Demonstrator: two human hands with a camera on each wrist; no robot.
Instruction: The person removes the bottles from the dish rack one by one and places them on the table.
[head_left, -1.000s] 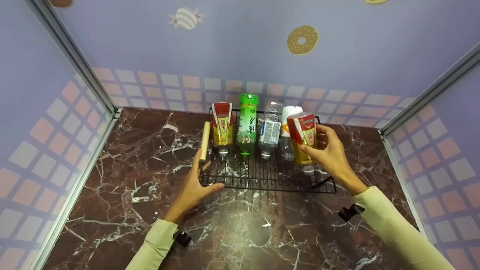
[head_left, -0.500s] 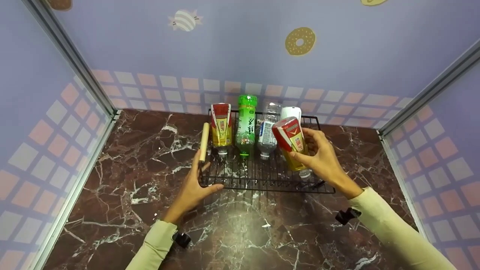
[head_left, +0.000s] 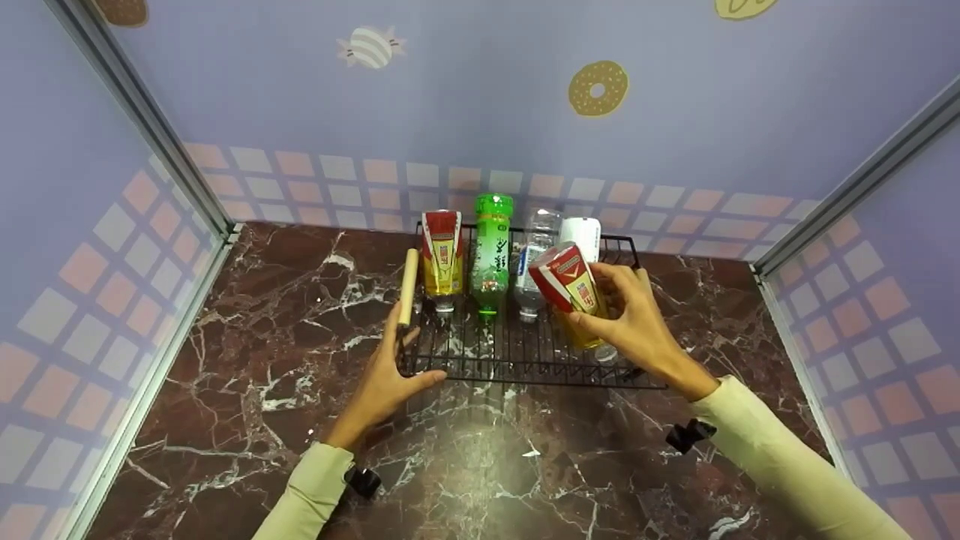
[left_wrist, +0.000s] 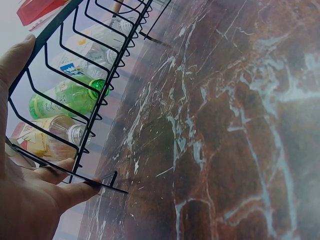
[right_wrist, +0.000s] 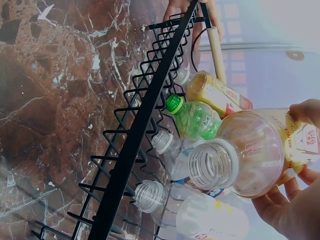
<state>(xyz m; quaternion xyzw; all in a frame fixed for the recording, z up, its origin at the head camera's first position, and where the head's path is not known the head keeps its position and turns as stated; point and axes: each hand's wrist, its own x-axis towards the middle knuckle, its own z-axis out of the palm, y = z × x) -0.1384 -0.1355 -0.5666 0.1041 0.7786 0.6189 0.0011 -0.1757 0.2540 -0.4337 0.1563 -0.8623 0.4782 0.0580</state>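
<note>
A black wire basket [head_left: 525, 367] lies on the marble-patterned surface with a row of plastic bottles in it, necks toward me. My left hand [head_left: 382, 375] holds its front left corner, thumb at the rim and fingers against the side wires. My right hand [head_left: 641, 322] grips a bottle with a red and yellow label [head_left: 566, 289], tilted over the basket's right part. Its uncapped mouth shows in the right wrist view. A matching bottle [head_left: 442, 255], a green bottle [head_left: 493, 255], a clear bottle [head_left: 529, 300] and a bottle with a white upper part [head_left: 581, 232] lie in the basket.
A pale wooden handle [head_left: 409, 289] runs along the basket's left side, beside my left fingers. The patterned back wall [head_left: 480, 112] rises just behind the basket. Side walls with metal corner strips [head_left: 150, 120] bound the dark marble surface [head_left: 480, 465].
My right hand has carried the red and yellow bottle left and slightly toward me, tilting its base leftward over the clear bottle. My left hand stays at the basket's corner.
</note>
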